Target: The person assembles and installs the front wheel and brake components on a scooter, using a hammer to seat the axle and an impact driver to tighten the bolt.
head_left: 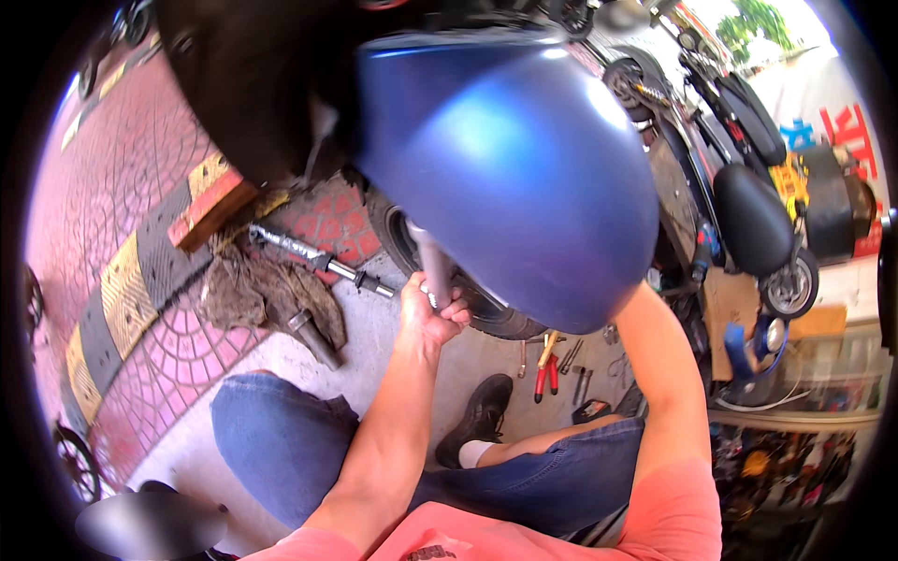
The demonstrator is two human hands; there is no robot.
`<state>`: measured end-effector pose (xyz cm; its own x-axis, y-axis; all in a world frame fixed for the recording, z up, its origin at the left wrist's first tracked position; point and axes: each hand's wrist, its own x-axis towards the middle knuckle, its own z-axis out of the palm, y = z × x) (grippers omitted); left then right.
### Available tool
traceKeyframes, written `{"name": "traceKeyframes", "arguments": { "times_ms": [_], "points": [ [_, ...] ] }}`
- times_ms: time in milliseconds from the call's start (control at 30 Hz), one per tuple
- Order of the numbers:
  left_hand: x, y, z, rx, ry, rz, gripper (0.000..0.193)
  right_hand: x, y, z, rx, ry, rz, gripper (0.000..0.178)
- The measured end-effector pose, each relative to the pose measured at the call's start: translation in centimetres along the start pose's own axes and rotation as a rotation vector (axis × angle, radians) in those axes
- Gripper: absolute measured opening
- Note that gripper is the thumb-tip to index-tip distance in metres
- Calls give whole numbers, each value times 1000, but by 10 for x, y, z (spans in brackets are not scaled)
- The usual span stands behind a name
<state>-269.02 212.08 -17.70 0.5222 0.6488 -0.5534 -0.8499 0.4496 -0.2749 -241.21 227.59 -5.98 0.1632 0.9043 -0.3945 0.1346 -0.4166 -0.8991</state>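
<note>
Blue panel foremost; grey tube beneath, bottom gripped by left hand; right hand hidden, grip unclear.

On my feed, tall red lettering and blue lettering stand on the white banner at far right. The pink shirt has a dark print, too blurred for me to read; the black tube carries pale, illegible markings.

Grey tube at the edge of a shiny blue cover
The smooth tube slants slightly beside the black tyre, its lower end in the left hand; the domed cover overhangs the tyre.
</note>
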Motion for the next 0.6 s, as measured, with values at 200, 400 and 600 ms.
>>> {"name": "traceKeyframes", "arguments": {
  "times_ms": [200,400,600],
  "points": [
    [-3,-29,19,19,-71,152,38,71,10,-33,-25,-91,53,100],
    [-15,-41,27,323,159,459,37,147,25,9,-9,-303,75,111],
    [-52,-11,72,645,219,730,36,107,60,115,98,-819,-26,121]
  ]
}}
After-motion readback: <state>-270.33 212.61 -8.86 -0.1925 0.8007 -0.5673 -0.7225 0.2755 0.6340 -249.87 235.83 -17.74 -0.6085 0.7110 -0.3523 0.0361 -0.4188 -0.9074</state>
